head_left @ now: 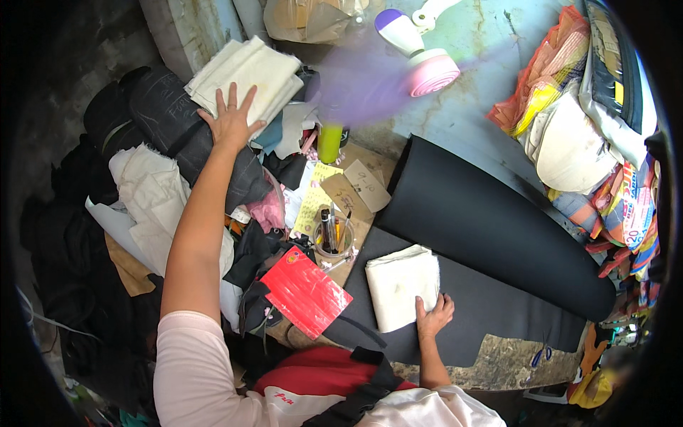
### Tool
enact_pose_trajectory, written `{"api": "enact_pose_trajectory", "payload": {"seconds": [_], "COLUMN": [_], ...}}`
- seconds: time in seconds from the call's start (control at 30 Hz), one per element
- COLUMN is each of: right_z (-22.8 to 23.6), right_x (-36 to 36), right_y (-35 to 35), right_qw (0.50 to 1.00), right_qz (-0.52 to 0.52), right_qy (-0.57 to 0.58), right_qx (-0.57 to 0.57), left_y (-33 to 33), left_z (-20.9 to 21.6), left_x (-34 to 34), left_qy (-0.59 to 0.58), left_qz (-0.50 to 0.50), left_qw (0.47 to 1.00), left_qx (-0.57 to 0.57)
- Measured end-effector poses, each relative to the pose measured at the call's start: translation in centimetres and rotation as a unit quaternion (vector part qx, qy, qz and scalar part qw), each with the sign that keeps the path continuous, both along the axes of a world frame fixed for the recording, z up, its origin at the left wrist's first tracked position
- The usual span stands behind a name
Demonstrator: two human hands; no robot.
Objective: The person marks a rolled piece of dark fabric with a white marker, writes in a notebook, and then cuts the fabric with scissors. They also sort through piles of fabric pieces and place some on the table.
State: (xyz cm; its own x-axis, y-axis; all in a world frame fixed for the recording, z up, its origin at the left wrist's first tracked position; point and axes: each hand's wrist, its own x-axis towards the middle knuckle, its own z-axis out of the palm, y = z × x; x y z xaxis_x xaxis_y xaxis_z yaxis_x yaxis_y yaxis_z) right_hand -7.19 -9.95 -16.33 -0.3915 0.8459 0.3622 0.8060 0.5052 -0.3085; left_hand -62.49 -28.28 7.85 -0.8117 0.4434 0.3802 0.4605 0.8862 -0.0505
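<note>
Spreading left hand [231, 128] wide on one cloth [263, 75], upper left, right hand [432, 318] touching second cloth [402, 288], lower centre, grip unclear, one black roll [498, 228], worn table [498, 364], stained wall [480, 43].

Fairly even, moderately bright light falls across the worktop [498, 358]; white glare streaks the red packet [307, 293] near seven o'clock. At twelve, the fan blades [363, 85] smear into violet motion blur. Nine o'clock sinks into shadow before me; black vignetting and fisheye curvature bound the rim.

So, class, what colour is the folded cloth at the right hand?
The folded cloth at the right hand is off-white, best seen in the head view.
</note>
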Motion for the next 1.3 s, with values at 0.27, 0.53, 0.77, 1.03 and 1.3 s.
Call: {"api": "enact_pose_trajectory", "payload": {"seconds": [0.27,0.53,0.77,1.03,1.3], "right_z": [-0.6,1.7,5.0,13.0,21.8], "right_x": [0.2,-0.3,-2.2,-3.2,-1.9], "right_y": [0.3,1.2,5.0,1.2,-3.2], "right_qw": [1.000,0.997,0.883,0.844,0.622], "right_qz": [0.003,0.050,0.045,0.116,0.286], "right_qy": [0.009,0.017,0.028,0.122,0.398], "right_qx": [0.010,-0.051,-0.467,-0.509,-0.611], "left_y": [0.3,-3.7,-4.3,-3.8,-2.9], "left_z": [1.9,1.2,-5.6,-13.1,-9.3], "left_x": [0.7,4.4,18.8,33.7,38.4], "left_qy": [-0.083,-0.069,-0.387,-0.764,-0.793], "left_qz": [0.005,-0.089,-0.245,-0.104,-0.163], "left_qw": [0.994,0.988,0.794,0.533,0.330], "left_qx": [-0.071,0.102,0.400,0.349,0.485]}}
